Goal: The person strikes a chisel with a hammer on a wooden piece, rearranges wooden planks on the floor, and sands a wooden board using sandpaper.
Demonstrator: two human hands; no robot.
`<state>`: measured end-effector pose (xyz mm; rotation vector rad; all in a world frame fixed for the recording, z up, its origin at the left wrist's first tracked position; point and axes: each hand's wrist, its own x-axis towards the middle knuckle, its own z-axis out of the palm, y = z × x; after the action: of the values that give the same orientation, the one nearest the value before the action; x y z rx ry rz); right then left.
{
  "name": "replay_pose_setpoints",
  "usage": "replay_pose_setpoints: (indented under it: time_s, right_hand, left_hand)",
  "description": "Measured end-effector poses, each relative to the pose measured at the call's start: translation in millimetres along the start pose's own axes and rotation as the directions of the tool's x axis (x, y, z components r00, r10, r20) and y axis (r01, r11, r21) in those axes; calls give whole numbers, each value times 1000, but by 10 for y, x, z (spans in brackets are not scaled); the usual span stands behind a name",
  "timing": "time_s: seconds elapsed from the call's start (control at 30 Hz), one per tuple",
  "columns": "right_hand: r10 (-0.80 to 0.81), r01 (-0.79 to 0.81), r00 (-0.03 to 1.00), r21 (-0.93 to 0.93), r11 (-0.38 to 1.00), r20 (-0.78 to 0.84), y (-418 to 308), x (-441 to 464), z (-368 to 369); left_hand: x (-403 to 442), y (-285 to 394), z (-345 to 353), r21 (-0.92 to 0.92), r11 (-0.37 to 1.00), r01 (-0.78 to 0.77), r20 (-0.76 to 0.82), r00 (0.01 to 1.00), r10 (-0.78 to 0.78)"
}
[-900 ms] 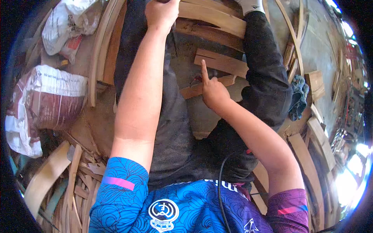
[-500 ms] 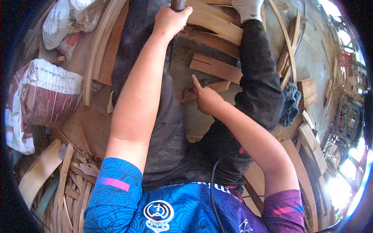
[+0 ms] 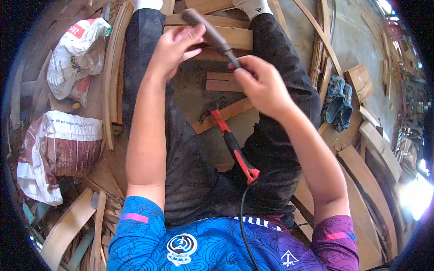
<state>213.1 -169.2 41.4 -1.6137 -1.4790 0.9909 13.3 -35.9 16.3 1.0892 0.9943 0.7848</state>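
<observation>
A chisel (image 3: 210,32) with a brown handle slants in the air between my hands, its handle end up and to the left. My right hand (image 3: 266,86) is closed around the metal end, hiding the blade. Beside the handle, my left hand (image 3: 174,52) has its fingers apart and not wrapped round it; whether the fingertips touch it I cannot tell. A hammer (image 3: 233,147) with a red and black handle rests below, between my legs, its dark head by a narrow wood strip (image 3: 208,124). A slotted wood board (image 3: 221,82) lies just beyond the hammer.
Long wooden planks (image 3: 226,36) lie across between my feet. To the left are a brown and white sack (image 3: 72,140) and a white bag (image 3: 74,58). On the right sit blue clogs (image 3: 337,104), a wood block (image 3: 359,83) and curved boards (image 3: 370,189).
The chisel has gone from upright in my left hand to slanted, with my right hand now closed on its metal end. My left fingers have opened. The hammer has come into fuller view.
</observation>
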Motion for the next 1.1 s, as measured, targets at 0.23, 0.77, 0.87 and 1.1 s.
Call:
replay_pose_setpoints:
  time_s: [0.23,0.77,0.87,1.1]
  right_hand:
    - [70,19,967,340,940,-246,241,191,-182]
    - [299,-267,951,712,650,84,635,502,136]
    - [106,-86,994,599,796,2,566,539,174]
    - [-271,251,946,-129,959,-176,558,1043,220]
  left_hand:
    - [420,-953,-239,835,536,123,-237,960,150]
    - [478,-1039,-96,931,363,-48,-110,909,403]
    - [471,-1028,-86,925,378,-46,-110,918,381]
    - [446,-743,-166,950,308,49,-93,987,130]
